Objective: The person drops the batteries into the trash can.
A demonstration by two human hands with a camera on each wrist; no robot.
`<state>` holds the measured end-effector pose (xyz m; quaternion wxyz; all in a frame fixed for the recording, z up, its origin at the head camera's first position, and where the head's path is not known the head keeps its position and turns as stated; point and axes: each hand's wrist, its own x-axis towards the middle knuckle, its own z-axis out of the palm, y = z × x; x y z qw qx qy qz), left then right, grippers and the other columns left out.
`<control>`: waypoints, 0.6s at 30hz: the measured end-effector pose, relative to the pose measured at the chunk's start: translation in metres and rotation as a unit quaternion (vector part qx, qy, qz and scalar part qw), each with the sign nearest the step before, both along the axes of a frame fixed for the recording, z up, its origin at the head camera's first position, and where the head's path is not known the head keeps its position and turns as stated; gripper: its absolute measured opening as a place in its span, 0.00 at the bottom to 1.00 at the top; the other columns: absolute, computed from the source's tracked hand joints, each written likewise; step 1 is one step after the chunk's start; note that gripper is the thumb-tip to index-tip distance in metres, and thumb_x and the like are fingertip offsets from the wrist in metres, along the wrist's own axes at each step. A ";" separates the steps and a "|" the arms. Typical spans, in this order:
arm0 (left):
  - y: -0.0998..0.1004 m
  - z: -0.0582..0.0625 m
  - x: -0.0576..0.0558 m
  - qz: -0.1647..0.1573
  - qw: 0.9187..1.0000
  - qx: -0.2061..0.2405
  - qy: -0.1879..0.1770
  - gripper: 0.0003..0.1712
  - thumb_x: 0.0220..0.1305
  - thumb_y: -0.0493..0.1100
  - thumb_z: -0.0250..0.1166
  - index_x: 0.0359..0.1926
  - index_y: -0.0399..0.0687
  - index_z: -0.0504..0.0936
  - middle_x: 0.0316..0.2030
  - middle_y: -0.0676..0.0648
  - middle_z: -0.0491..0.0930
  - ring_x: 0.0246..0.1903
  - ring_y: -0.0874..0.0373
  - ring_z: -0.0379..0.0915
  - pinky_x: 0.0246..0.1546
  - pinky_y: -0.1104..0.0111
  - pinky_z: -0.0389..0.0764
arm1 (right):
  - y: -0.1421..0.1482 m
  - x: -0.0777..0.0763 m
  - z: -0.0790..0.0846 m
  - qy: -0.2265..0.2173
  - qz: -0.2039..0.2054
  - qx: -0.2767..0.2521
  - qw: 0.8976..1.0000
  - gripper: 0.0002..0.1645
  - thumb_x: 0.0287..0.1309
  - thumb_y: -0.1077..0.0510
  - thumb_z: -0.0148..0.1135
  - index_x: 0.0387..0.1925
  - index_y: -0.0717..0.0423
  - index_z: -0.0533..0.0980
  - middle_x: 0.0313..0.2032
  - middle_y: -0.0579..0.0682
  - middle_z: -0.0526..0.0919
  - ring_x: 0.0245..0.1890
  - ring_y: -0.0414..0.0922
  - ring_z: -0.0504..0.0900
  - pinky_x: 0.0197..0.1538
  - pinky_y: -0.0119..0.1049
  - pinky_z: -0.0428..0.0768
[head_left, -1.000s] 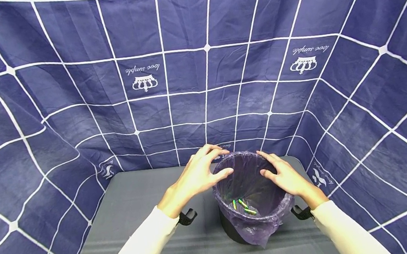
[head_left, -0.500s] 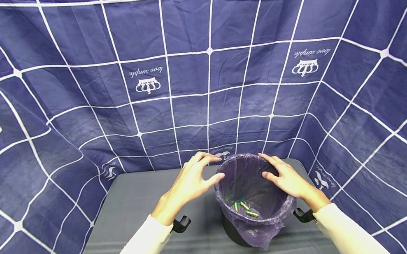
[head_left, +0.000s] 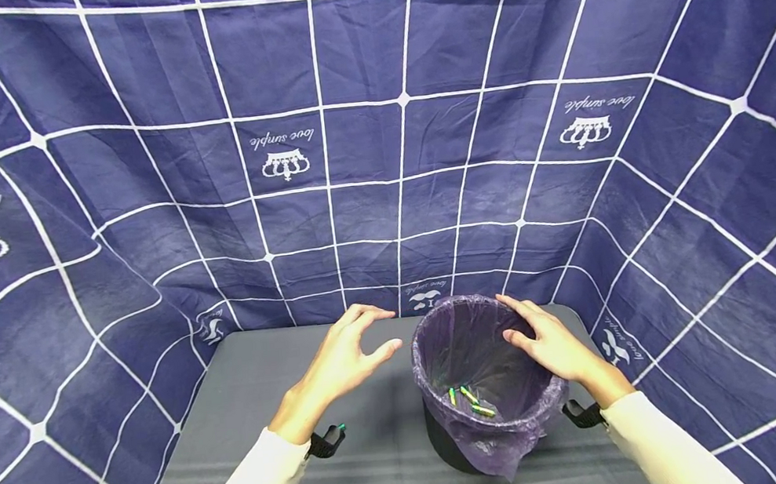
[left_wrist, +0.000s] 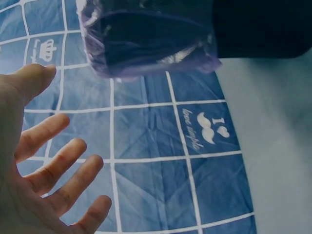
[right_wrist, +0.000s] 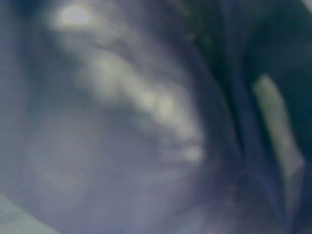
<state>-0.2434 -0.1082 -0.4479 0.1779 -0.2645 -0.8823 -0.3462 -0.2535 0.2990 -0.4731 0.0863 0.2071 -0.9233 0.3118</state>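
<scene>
A black bin lined with a translucent purple plastic bag stands on the grey surface, the bag folded over its rim. Several small yellow-green sticks, possibly batteries, lie at the bottom. My left hand hovers left of the bin, apart from it, fingers loosely spread and holding nothing. In the left wrist view that hand is below the overhanging bag. At the bin's right side is my right hand, fingers extended along the rim and thumb over the opening; firm contact is unclear. Blurred purple plastic fills the right wrist view.
Dark blue cloth with white grid lines hangs behind and on both sides. The grey surface extends left of the bin and in front of it. Black wrist straps sit below both hands.
My left hand has moved left and slightly down, away from the bin's rim. The right hand has stayed at the right rim. The whole view has shifted slightly.
</scene>
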 end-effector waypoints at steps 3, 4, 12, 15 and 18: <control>-0.009 -0.008 0.000 0.008 1.000 0.002 -0.006 0.27 0.71 0.51 0.85 0.67 0.53 0.92 0.62 0.48 0.89 0.67 0.46 0.89 0.71 0.46 0.87 | -0.001 0.000 0.000 0.001 0.000 0.000 1.000 0.40 0.84 0.54 0.67 0.89 0.52 0.68 0.76 0.64 0.82 0.76 0.69 0.83 0.76 0.73 0.78; -0.011 -0.011 0.000 0.010 1.000 0.001 -0.009 0.28 0.71 0.52 0.85 0.68 0.53 0.92 0.61 0.48 0.89 0.67 0.46 0.89 0.71 0.45 0.87 | -0.001 0.000 0.000 0.001 -0.001 -0.001 1.000 0.40 0.84 0.55 0.67 0.89 0.52 0.68 0.77 0.65 0.82 0.76 0.70 0.82 0.76 0.74 0.78; -0.034 -0.036 -0.005 0.033 0.999 -0.003 -0.026 0.27 0.72 0.50 0.85 0.67 0.51 0.92 0.61 0.46 0.90 0.66 0.44 0.89 0.70 0.43 0.87 | 0.000 -0.001 0.002 0.000 0.001 -0.006 1.000 0.40 0.83 0.55 0.68 0.89 0.53 0.68 0.77 0.65 0.81 0.77 0.70 0.81 0.77 0.74 0.77; -0.041 -0.046 -0.005 0.040 0.999 0.001 -0.028 0.27 0.71 0.49 0.85 0.67 0.50 0.92 0.60 0.45 0.90 0.65 0.43 0.89 0.68 0.43 0.88 | 0.000 -0.001 0.002 -0.001 0.001 -0.005 1.000 0.40 0.83 0.56 0.68 0.89 0.54 0.68 0.76 0.66 0.82 0.76 0.70 0.83 0.76 0.73 0.78; -0.047 -0.057 -0.003 0.047 0.999 0.002 -0.020 0.26 0.70 0.47 0.85 0.66 0.49 0.93 0.58 0.44 0.91 0.63 0.43 0.90 0.65 0.43 0.89 | 0.000 0.000 0.001 0.002 0.000 -0.002 1.000 0.40 0.83 0.56 0.68 0.89 0.53 0.68 0.75 0.65 0.82 0.75 0.70 0.83 0.75 0.73 0.79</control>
